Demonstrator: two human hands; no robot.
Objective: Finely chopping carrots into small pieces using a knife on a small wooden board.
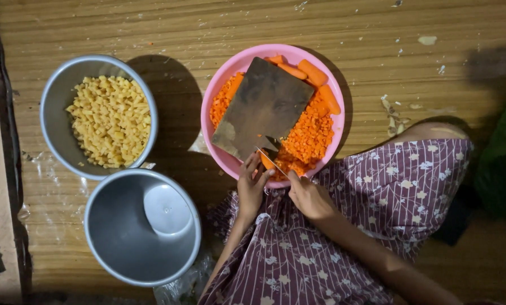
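From the head view, a knife (271, 161) was held pinched in the grip of the right hand (309, 197), its blade slanting across a carrot piece (266, 161) at the near edge of the cutting board (264, 107). The carrot piece was steadied by the left hand (252, 183), fingers closed on it (the nearer hand to it). The board was laid across a pink bowl (222, 161) of diced carrot (309, 135). Left of the pink bowl, two metal bowls were seen on the floor (377, 34).
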